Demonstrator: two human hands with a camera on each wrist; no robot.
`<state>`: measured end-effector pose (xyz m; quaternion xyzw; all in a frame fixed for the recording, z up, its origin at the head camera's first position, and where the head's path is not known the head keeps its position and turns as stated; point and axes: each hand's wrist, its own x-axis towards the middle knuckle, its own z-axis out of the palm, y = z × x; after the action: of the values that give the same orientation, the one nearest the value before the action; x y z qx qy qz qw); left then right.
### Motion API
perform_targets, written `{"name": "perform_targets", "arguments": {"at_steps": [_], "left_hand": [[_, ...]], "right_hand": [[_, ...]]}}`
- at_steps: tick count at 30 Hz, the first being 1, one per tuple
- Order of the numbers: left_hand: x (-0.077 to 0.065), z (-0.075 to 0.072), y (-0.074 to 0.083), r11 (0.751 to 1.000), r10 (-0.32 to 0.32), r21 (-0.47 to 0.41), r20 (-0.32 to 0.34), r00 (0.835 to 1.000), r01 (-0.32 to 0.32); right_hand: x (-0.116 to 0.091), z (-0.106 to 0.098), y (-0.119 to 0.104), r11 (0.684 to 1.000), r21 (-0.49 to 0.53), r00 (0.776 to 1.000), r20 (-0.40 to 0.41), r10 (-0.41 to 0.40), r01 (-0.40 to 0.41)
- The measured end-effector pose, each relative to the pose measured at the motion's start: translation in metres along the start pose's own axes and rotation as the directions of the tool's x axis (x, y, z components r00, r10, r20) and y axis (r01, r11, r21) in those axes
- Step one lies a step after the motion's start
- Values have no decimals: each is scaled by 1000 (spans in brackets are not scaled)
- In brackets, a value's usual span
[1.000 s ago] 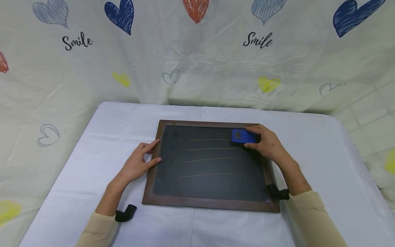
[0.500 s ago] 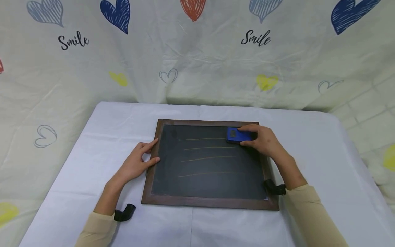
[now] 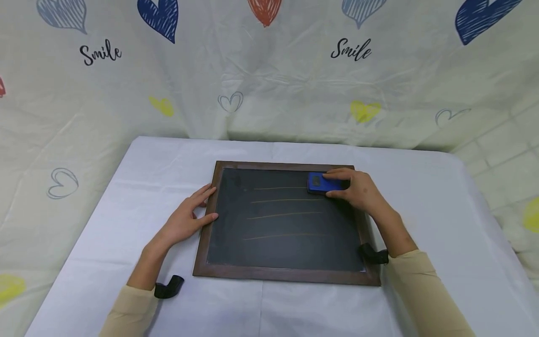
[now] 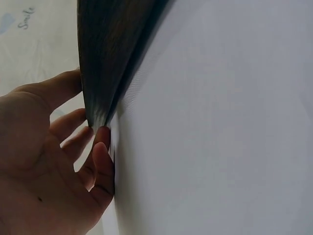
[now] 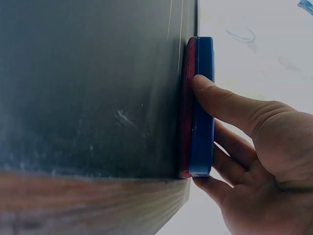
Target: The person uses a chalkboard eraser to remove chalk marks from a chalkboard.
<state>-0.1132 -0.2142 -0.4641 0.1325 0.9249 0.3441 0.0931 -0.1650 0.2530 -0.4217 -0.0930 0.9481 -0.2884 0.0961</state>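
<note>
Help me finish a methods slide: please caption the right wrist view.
Right hand holding a blue eraser, its red pad against a dark, wood-framed board marked with thin lines.

Two hands [image 3: 184, 217] [image 3: 359, 189], one blackboard [image 3: 286, 225], four thin lines [image 3: 284, 215], one eraser [image 3: 317, 183], one table [image 3: 273, 309]

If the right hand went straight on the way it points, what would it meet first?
Probably the top yellow line, a flat mark on the blackboard, just ahead of the blue eraser the right hand holds. Beyond, likely the wooden frame, though the exact angle is unclear.
</note>
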Motion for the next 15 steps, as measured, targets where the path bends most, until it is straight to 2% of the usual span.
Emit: {"name": "perform_targets", "arguments": {"at_steps": [10, 15], "left_hand": [[2, -4, 2, 1000, 4, 11, 42, 999, -5], [3, -6, 1, 1000, 21, 16, 62, 998, -22]], "right_hand": [[4, 2, -5, 1000, -9, 1000, 22, 8, -8], [9, 5, -9, 1000, -22, 1000, 17, -21, 22]]}}
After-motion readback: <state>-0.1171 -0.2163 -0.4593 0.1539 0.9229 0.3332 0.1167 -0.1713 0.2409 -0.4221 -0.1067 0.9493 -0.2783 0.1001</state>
